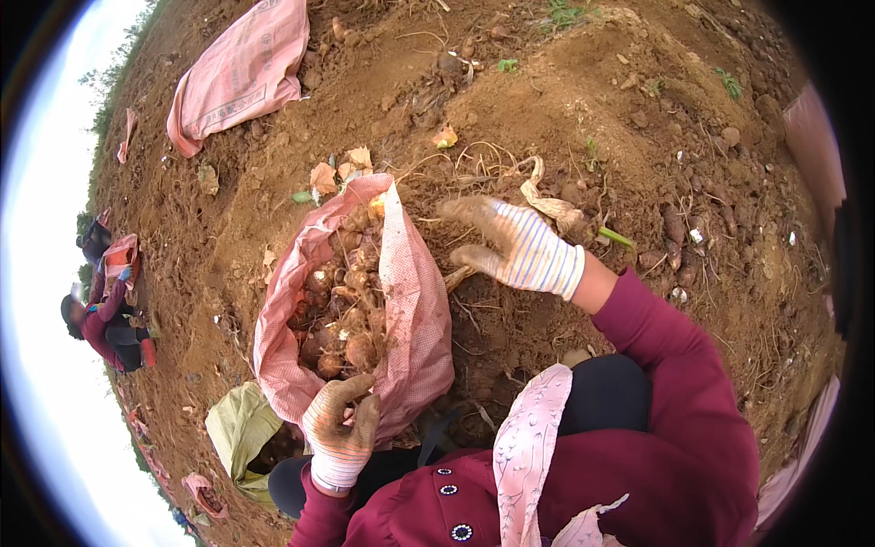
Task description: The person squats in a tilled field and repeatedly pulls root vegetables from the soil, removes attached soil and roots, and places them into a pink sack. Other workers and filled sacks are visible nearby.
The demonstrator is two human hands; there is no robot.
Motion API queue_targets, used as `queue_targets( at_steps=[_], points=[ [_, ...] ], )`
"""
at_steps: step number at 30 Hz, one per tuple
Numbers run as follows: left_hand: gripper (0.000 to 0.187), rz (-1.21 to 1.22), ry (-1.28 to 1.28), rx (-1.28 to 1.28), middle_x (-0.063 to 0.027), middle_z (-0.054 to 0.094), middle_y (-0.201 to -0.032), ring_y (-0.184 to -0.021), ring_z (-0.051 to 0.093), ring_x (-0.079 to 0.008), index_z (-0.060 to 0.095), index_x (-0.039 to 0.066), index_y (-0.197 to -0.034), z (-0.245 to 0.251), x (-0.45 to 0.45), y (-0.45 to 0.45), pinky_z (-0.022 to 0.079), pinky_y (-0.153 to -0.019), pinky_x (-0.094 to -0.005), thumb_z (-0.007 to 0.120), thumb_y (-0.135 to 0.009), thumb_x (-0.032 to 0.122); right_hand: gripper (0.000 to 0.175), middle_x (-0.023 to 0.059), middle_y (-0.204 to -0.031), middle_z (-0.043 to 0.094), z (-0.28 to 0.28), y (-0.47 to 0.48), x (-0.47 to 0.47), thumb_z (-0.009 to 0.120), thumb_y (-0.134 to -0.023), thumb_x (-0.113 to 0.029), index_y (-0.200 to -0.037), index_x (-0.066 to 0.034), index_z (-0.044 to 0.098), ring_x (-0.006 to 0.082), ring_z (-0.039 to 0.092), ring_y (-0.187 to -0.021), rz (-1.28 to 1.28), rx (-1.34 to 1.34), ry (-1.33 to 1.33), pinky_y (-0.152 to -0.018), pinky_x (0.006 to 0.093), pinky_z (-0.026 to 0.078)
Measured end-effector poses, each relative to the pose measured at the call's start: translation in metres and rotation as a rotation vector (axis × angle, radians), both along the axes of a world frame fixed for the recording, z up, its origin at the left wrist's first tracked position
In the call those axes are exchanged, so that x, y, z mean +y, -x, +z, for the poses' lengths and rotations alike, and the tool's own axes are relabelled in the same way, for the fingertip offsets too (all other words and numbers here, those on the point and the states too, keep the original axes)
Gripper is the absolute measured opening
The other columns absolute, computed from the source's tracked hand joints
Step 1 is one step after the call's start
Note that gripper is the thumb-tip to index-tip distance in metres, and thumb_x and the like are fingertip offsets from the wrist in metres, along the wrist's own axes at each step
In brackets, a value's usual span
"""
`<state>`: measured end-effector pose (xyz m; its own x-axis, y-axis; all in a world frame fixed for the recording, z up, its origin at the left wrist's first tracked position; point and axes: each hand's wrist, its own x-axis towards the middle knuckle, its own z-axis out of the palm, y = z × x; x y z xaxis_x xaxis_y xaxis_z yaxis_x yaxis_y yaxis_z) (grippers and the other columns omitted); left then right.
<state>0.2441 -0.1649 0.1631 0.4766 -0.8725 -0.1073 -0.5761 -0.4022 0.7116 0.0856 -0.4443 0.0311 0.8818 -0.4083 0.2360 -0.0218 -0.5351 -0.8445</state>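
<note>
A pink woven plastic sack [420, 308] stands with its mouth spread, holding many round, brown, soil-covered taro corms [361, 350]. My left hand [340, 427], in a striped knit glove with muddy fingers, is at the sack's near rim, with the rim between thumb and fingers. Right of the sack, my right hand [516, 246] hovers over the soil in a matching glove. Its thumb and fingers are apart, and no object shows between them. A withered, pale plant stalk [547, 198] lies just beyond that hand.
A flat pink sack [246, 72] lies farther off. A yellow-green sack [245, 437] stands beside my left knee. Loose corms [675, 236] are scattered on the right. Two people [109, 325] crouch at far left near another pink sack [122, 256].
</note>
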Motion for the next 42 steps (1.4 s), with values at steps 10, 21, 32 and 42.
queue_targets(
  at_steps=[10, 21, 32, 42],
  points=[
    [0.066, -0.555, -0.043, -0.446, -0.0162, 0.057, -0.127, -0.118, 0.056, -0.0357, 0.061, 0.013, -0.128, -0.135, -0.263, 0.088, 0.049, -0.096, -0.0462, 0.082, -0.071, 0.039, 0.053, 0.0222, -0.125, 0.061, -0.113, 0.103, -0.05, 0.059, -0.093, -0.04, -0.137, -0.0114, 0.052, 0.0397, 0.062, -0.109, -0.724, 0.709, 0.048, -0.096, 0.0475, 0.048],
    [0.019, -0.448, 0.175, -0.42, -0.0114, 0.056, -0.085, -0.083, 0.054, -0.034, 0.065, 0.013, -0.074, -0.192, -0.216, 0.078, 0.046, -0.072, -0.0426, 0.081, -0.073, 0.024, 0.037, 0.0194, -0.103, 0.068, -0.126, 0.043, -0.076, 0.053, -0.096, -0.041, -0.116, -0.0133, 0.067, 0.039, 0.066, -0.094, -0.676, 0.527, 0.023, -0.082, 0.0474, 0.054],
    [0.019, -0.109, 0.106, 0.143, -0.0068, 0.047, -0.091, -0.084, 0.049, -0.0175, 0.056, 0.003, -0.085, -0.203, -0.15, 0.008, 0.044, -0.08, -0.0297, 0.074, -0.079, 0.004, 0.032, 0.0146, -0.112, 0.065, -0.093, 0.106, -0.095, 0.058, -0.095, -0.034, -0.117, -0.0137, 0.068, 0.0361, 0.063, -0.104, -0.723, 0.743, 0.213, -0.092, 0.0464, 0.049],
    [0.037, 0.207, -0.068, 0.264, -0.0147, 0.064, -0.098, -0.094, 0.061, -0.0275, 0.06, -0.001, -0.112, -0.191, -0.225, -0.037, 0.048, -0.087, -0.037, 0.07, -0.087, 0.024, 0.078, 0.0305, -0.125, 0.058, -0.116, 0.03, 0.019, 0.069, -0.087, -0.043, -0.143, 0.0019, 0.041, 0.0417, 0.06, -0.113, -0.604, 0.329, -0.362, -0.095, 0.0445, 0.05]
  ],
)
